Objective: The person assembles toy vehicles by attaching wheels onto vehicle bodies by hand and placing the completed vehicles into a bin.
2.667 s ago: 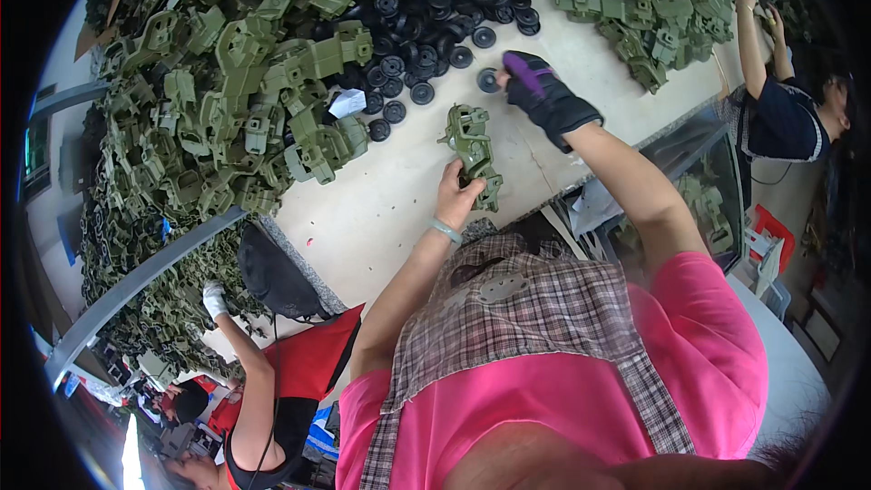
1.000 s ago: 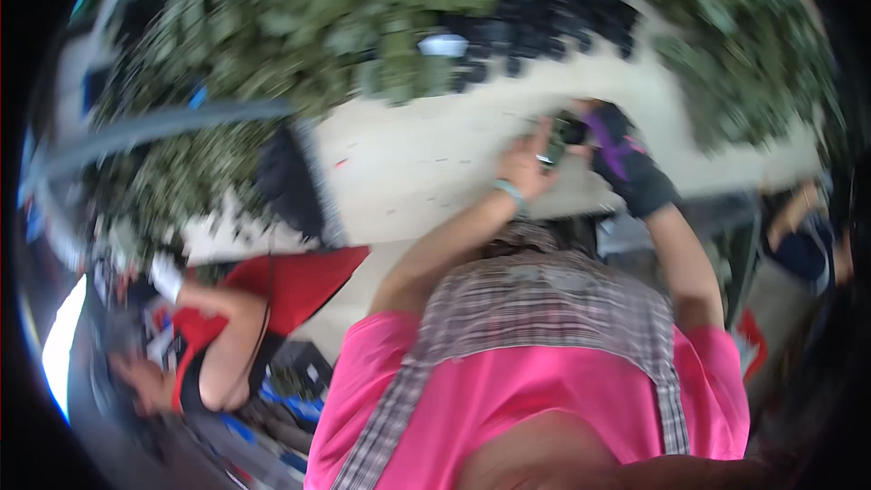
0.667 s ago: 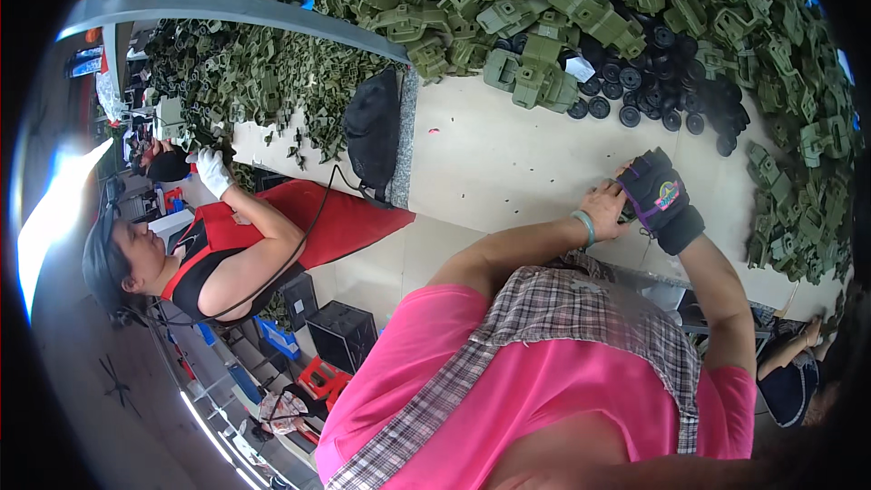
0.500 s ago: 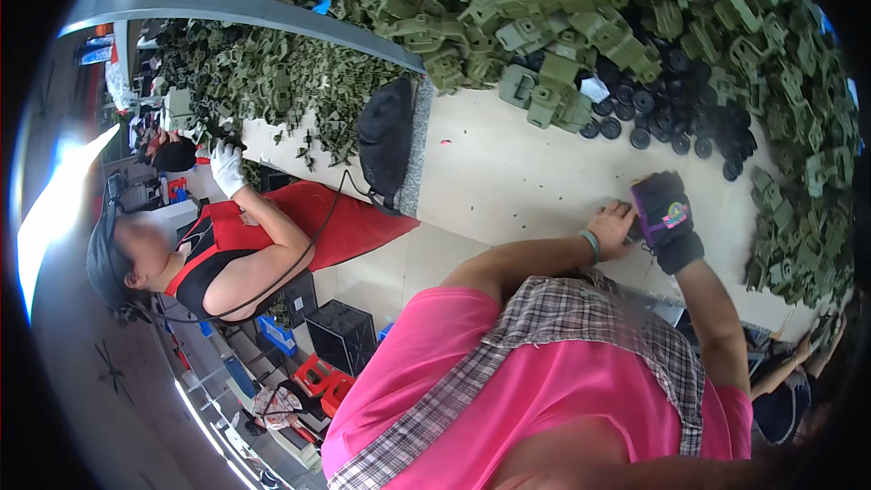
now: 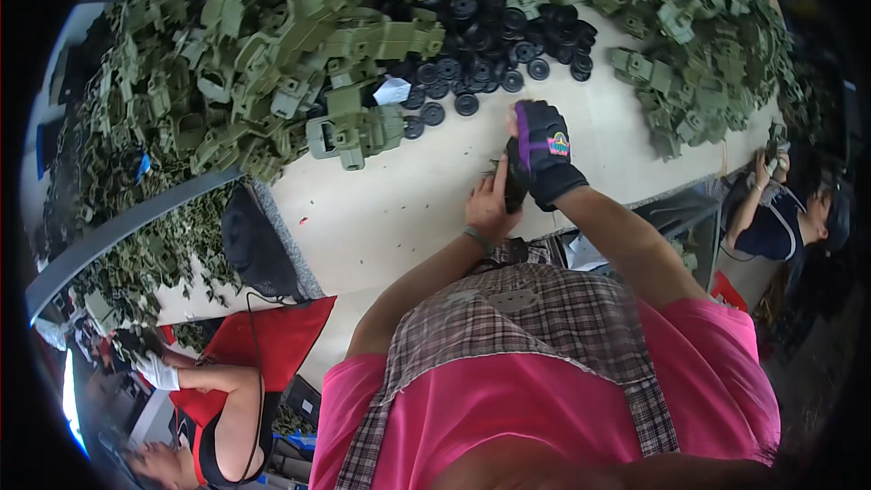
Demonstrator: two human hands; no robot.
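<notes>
My left hand, bare with a band at the wrist, is closed on a dark green part close to my apron. Its index finger points up along the part. My right hand, in a black and purple fingerless glove, is curled over the same part from the right and hides most of it. Beyond the hands lie several black toy wheels in a loose heap. Around them is a big pile of olive-green plastic toy vehicle bodies.
The pale tabletop has small dark specks and a red scrap. A white paper piece lies by the wheels. At left are a black bag, a metal bar and a co-worker in a red apron. Another person works at right.
The view has turned, so the piles and table sit further left in the picture. My hands stay together, and the dark green part now shows between them.
</notes>
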